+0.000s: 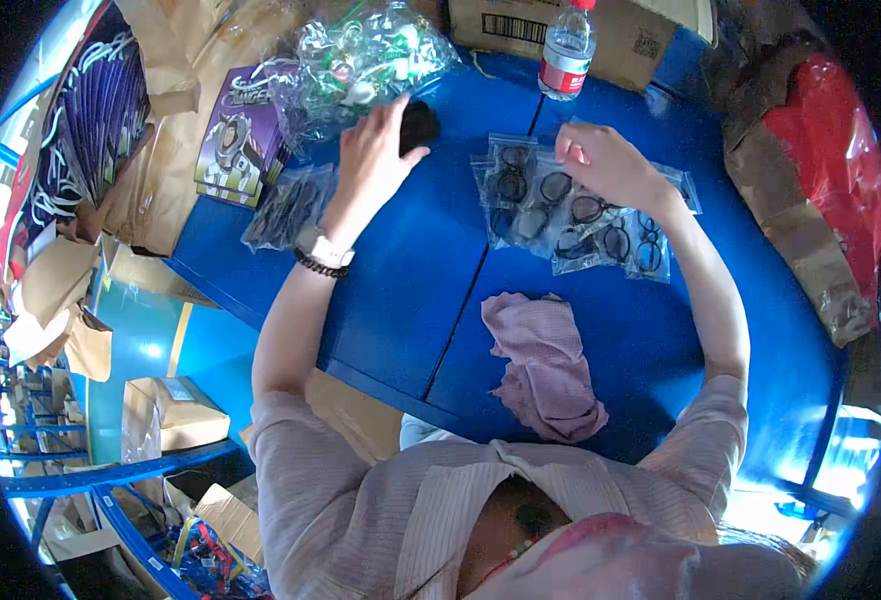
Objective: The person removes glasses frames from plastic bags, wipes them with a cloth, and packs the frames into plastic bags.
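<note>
My left hand [369, 160] is beside a small black object [421, 127] whose kind I cannot make out. Its fingers are stretched out and the thumb stands apart. My right hand [611, 165] hovers over or touches a group of clear plastic bags [616, 243] with dark-rimmed glasses in them. Its fingers are curled together, and whatever is between them is hidden. Near my left wrist lie more clear bags [291, 205] with dark contents. A crumpled pink cloth [544, 365] lies on the blue table [391, 300], close to my body.
A water bottle [567, 52] stands at the back before a cardboard box [501, 25]. Plastic-wrapped green-and-white items [371, 60] and purple printed bags [236, 140] sit at the back left. An open carton with red plastic [836, 160] is at the right.
</note>
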`<action>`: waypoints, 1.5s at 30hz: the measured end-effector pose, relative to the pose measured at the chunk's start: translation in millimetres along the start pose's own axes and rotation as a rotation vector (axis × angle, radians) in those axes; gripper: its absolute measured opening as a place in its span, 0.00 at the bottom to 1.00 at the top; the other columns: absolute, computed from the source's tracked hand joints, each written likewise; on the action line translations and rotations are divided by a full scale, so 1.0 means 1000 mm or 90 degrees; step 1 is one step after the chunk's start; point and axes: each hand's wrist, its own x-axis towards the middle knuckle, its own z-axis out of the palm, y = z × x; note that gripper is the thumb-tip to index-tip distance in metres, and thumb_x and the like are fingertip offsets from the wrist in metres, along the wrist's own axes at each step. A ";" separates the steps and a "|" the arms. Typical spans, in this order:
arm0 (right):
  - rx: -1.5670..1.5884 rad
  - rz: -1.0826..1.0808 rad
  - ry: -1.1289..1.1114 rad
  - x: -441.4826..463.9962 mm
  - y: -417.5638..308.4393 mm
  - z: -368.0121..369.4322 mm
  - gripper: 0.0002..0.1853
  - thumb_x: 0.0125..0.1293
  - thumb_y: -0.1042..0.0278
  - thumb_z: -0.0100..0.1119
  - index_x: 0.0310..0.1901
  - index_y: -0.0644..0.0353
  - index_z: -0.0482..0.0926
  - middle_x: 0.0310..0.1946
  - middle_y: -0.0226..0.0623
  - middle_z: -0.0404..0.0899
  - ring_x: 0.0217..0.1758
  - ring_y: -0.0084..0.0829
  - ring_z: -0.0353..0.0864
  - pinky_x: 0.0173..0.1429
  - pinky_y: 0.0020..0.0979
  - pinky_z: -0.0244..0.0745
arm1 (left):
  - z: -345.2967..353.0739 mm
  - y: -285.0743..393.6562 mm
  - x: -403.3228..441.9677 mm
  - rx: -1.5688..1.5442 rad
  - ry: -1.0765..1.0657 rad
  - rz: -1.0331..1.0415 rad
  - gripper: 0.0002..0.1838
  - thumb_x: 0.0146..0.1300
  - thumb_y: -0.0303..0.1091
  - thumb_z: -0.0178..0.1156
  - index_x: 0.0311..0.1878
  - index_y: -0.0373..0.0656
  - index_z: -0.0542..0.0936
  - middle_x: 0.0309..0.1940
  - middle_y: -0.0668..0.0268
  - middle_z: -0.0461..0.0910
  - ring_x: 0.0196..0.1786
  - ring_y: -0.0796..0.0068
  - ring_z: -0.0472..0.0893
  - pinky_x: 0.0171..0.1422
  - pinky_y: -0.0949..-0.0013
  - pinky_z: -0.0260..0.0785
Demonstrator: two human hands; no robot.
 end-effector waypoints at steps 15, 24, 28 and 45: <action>0.004 0.020 -0.042 0.000 0.017 0.003 0.07 0.57 0.71 0.52 0.34 0.63 0.78 0.32 0.41 0.81 0.33 0.40 0.80 0.39 0.35 0.74 | -0.081 -0.044 -0.021 0.273 -0.279 -0.260 0.38 0.50 0.58 0.65 0.53 0.34 0.71 0.47 0.49 0.74 0.42 0.55 0.78 0.44 0.62 0.71; -0.039 0.096 -0.096 -0.005 0.012 -0.017 0.07 0.55 0.72 0.53 0.35 0.62 0.79 0.34 0.40 0.82 0.35 0.39 0.80 0.41 0.36 0.74 | -0.091 -0.049 -0.024 0.179 -0.490 -0.317 0.45 0.44 0.69 0.62 0.49 0.33 0.71 0.37 0.53 0.79 0.35 0.58 0.79 0.40 0.64 0.69; -0.069 0.137 -0.158 -0.006 0.022 -0.027 0.07 0.55 0.73 0.53 0.35 0.61 0.79 0.34 0.40 0.82 0.36 0.39 0.80 0.42 0.36 0.74 | -0.099 -0.032 -0.020 0.123 -0.551 -0.327 0.42 0.44 0.70 0.62 0.44 0.35 0.73 0.33 0.55 0.79 0.31 0.60 0.79 0.38 0.64 0.68; -0.083 -0.022 0.206 -0.009 -0.012 -0.024 0.11 0.50 0.83 0.48 0.33 0.62 0.79 0.38 0.38 0.78 0.31 0.38 0.78 0.40 0.34 0.75 | -0.084 0.042 -0.018 0.084 -0.453 -0.019 0.29 0.48 0.58 0.67 0.38 0.40 0.72 0.40 0.57 0.75 0.38 0.60 0.78 0.42 0.61 0.69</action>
